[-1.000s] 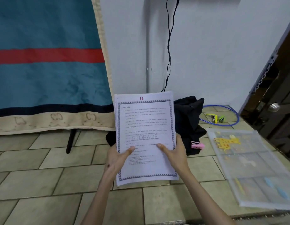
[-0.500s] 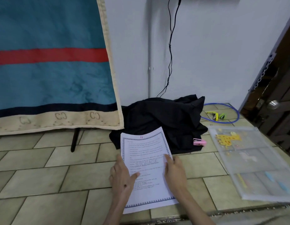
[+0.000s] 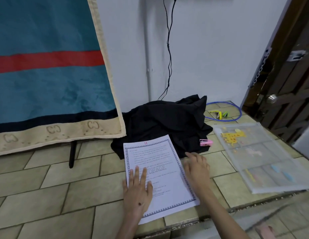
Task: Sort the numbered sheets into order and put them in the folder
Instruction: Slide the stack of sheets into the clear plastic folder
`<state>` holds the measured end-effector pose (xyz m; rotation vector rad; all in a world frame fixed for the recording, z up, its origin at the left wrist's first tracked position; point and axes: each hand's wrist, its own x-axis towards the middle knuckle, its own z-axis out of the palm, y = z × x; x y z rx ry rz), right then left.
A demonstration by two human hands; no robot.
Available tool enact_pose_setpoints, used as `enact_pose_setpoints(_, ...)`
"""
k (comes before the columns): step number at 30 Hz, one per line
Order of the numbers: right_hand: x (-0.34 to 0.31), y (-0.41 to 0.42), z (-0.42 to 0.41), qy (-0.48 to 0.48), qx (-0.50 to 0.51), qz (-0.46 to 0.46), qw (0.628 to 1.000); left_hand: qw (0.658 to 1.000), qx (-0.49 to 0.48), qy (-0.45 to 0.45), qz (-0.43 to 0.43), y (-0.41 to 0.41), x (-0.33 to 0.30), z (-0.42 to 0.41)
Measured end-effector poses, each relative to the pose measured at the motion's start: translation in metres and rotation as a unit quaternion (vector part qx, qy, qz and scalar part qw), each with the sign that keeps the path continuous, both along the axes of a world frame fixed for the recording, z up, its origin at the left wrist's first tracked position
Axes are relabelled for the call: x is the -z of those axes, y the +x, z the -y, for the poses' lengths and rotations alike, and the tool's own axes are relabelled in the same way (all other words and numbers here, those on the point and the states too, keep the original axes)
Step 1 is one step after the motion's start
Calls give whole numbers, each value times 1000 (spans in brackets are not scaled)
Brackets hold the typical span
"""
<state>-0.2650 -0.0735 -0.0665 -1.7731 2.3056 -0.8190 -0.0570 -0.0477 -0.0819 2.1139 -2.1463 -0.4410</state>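
The stack of white numbered sheets (image 3: 160,163) lies flat on the tiled ledge, its top page marked 11 in red with a blue patterned border. My left hand (image 3: 138,188) presses flat on the lower left of the stack, fingers straight. Off the stack's right edge, my right hand (image 3: 196,168) hovers with relaxed fingers pointing away and holds nothing. The translucent folder (image 3: 264,157) with a yellow giraffe picture lies flat to the right, apart from the sheets.
A black cloth (image 3: 167,125) is heaped behind the sheets, with a pink stapler (image 3: 205,142) at its right edge. A blue cable loop (image 3: 224,112) with small yellow and green items sits at the back. A teal blanket (image 3: 46,75) hangs left; a wooden door (image 3: 288,80) stands right.
The sheets went from held upright in both hands down onto the tiles. My left hand now lies flat on them; my right hand has let go and moved off to the right.
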Motion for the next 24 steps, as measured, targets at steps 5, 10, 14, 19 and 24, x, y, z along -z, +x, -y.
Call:
enact_pose_setpoints(5,-12,-89,0,111,223,35,968,998,2,48,29,-2,-15,6)
enact_pose_setpoints(10,-12,-104,-19,202,179,3,963,984,-14,0,-179,-52,-48,12)
enact_pose_setpoints(14,-26,-134,-22,114,193,46,973,921,16,165,-352,-131,-63,23)
enact_pose_setpoints(19,-42,-217,-36,152,302,83,938,923,52,205,-320,-215,-73,35)
enact_pose_setpoints(24,-39,-271,-40,259,291,111,915,895,-9,247,-371,-269,-63,52)
